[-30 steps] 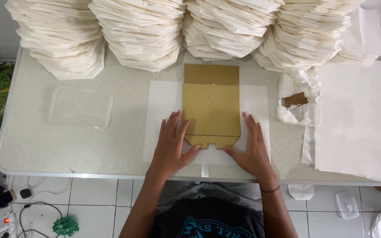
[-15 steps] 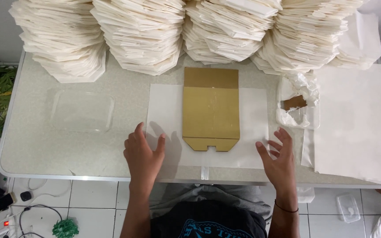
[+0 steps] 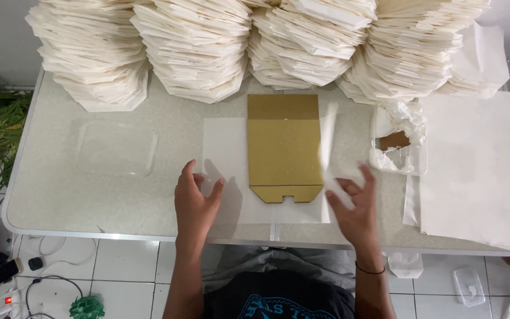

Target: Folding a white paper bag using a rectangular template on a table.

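A flat brown cardboard template [image 3: 284, 147], rectangular with a notched tab at its near end, is lying centred on a thin white paper sheet [image 3: 224, 153] so that even margins of paper are showing on both long sides. The left hand [image 3: 196, 201] is resting open on the sheet's left margin, fingers spread, gripping nothing that shows. The right hand [image 3: 354, 207] is hovering open at the right margin, where the paper edge is lifting in a soft, translucent curl; contact cannot be confirmed. The pale speckled table [image 3: 60, 195] is carrying tall stacks of folded cream paper pieces [image 3: 196, 47] along the far edge. A clear plastic lid [image 3: 116, 147] is sitting at left, and a pile of white sheets [image 3: 473, 171] at right.
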